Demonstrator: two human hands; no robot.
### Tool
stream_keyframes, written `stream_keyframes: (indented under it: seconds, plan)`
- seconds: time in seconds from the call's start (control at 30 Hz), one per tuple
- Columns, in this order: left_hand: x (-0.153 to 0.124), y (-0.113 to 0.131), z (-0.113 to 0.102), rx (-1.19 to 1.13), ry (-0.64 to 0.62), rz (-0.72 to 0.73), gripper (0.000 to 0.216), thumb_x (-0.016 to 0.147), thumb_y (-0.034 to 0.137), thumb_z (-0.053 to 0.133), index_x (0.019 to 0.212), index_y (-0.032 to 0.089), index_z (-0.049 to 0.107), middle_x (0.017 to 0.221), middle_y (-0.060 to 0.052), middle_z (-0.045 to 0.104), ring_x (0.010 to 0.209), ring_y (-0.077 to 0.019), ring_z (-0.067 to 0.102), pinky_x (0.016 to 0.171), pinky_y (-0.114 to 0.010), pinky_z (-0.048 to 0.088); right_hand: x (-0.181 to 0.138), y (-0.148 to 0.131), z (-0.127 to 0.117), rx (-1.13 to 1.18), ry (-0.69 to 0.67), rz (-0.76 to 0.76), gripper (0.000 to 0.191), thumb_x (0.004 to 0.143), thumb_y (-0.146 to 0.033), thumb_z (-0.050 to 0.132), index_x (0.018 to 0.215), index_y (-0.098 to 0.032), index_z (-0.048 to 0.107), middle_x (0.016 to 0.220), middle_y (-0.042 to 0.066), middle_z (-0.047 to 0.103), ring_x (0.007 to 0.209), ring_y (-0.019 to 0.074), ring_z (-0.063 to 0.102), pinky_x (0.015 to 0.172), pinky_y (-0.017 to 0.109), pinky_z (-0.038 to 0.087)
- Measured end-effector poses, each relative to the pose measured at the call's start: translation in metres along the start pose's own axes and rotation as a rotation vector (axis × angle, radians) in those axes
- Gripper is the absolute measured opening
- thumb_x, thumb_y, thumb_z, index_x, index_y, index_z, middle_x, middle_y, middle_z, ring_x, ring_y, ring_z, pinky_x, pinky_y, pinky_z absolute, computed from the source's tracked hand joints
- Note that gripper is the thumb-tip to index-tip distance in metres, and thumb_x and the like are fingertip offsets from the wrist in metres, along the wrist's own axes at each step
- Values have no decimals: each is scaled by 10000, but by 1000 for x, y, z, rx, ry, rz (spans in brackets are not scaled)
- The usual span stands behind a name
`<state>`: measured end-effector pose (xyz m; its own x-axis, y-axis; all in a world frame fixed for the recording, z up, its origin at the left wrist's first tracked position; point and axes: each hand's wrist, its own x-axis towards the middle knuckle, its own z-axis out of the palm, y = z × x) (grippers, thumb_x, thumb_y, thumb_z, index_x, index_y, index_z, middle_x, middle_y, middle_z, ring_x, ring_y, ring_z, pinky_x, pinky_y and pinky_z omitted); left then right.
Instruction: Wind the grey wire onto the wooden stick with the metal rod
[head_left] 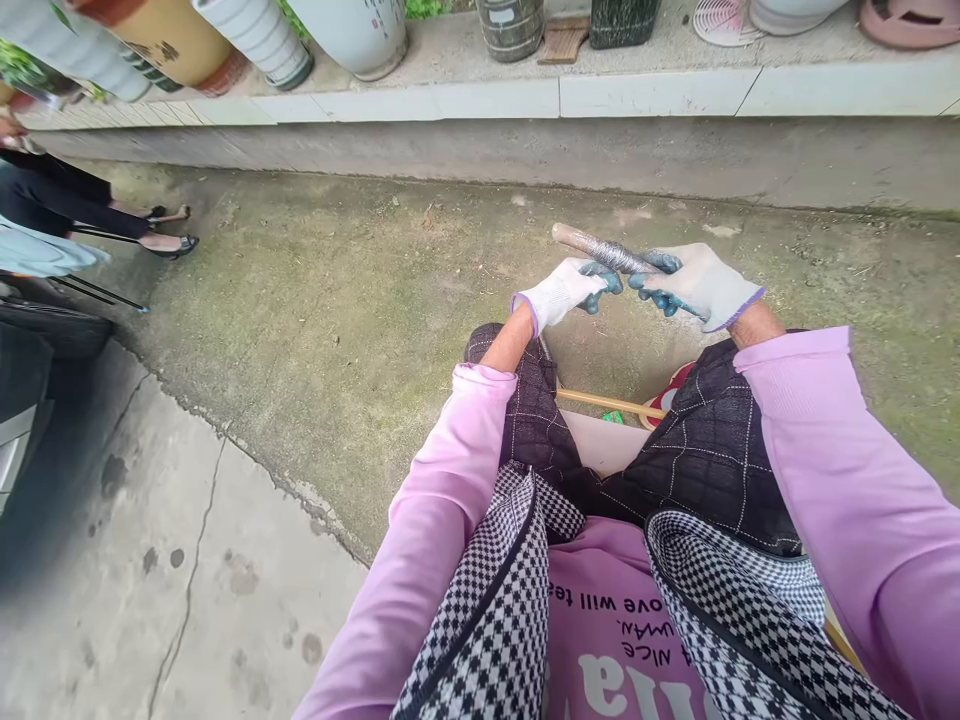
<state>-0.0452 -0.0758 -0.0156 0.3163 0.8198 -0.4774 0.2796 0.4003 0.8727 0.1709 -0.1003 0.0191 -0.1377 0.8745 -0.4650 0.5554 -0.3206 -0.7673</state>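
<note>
The right grip point(697, 283), in a white glove with blue-coated fingers, is closed around one end of a brown rod point(577, 239). The rod slants out of it, up and to the left, its bare end pointing away from the body. Between that end and the right fingers, a silvery winding point(616, 255) wraps the rod tightly. The left grip point(574, 286), gloved alike, sits just below and beside the winding with its fingers curled; whether it pinches anything cannot be told.

Closest behind both grips are the pink sleeves point(442, 440) and the dark checked trousers point(712, 450), knees spread apart. Below the gap between the grips, between the knees, runs a thin yellow stick point(604, 401), with a small green scrap point(613, 417) just beside it. A red-and-white item point(670, 393), partly hidden by the right knee, lies below the right grip.

Under and all around the grips spreads mossy ground point(330, 300). Farther beyond them, past the ground, stands a low ledge point(495, 100) faced with pale tiles. Its top carries a white pot point(356, 35), a dark ribbed pot point(511, 25) and a pink planter point(911, 22). Well off to the left of the left grip are a seated person's dark-clad legs point(82, 195) and, nearer the body, a black tyre point(60, 328).
</note>
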Motion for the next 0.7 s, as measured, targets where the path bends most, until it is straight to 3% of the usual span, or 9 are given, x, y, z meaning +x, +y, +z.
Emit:
stream_keyframes:
  seconds: [0.07,0.17,0.23,0.3,0.5,0.63,0.7]
  plan:
    - [0,1,2,-22,10,-6,191,1149,70,810,971,133,839,647,96,541,589,-65,471,678,-188,573,1,0,0,-168,39,-48,79,1209,-151,777,1180,-172,847,854,0,762,754,155,619,744,293,490]
    - [1,1,5,-71,31,-33,229,1158,281,973,1037,146,833,645,114,499,593,-70,438,692,-200,606,7,5,5,-486,116,-168,265,1208,-228,758,1423,-182,906,1243,137,929,1119,299,816,952,347,589]
    - [4,1,8,-123,82,-66,315,1197,395,962,1055,165,802,641,133,434,575,-68,385,696,-208,615,12,8,12,-669,157,-185,400,1219,-283,707,1567,-208,890,1496,205,911,1334,402,837,1040,420,625]
    - [6,2,10,-194,153,-100,363,1236,459,916,1062,184,755,657,143,406,558,-60,354,705,-214,623,15,8,20,-782,174,-176,477,1243,-343,657,1662,-230,856,1587,229,880,1386,448,838,1032,458,637]
    - [8,7,6,-338,244,-188,492,1136,607,1026,1154,210,736,684,159,397,525,-43,350,682,-217,602,5,4,12,-943,84,-238,593,1268,-460,705,1785,-176,769,1649,289,835,1381,449,825,1021,479,623]
    - [2,12,0,-328,262,-180,438,1173,588,977,1172,198,777,674,160,384,520,-52,350,697,-226,606,-36,6,-9,-980,-46,-234,373,1209,-462,803,1439,-195,926,1284,224,919,1150,431,874,949,508,651]
    - [-1,16,0,-326,275,-186,444,1170,600,976,1199,194,800,666,162,370,518,-61,353,695,-233,602,-64,5,-14,-874,-9,-297,329,1213,-496,832,1358,-223,945,1229,205,913,1113,424,883,928,509,678]
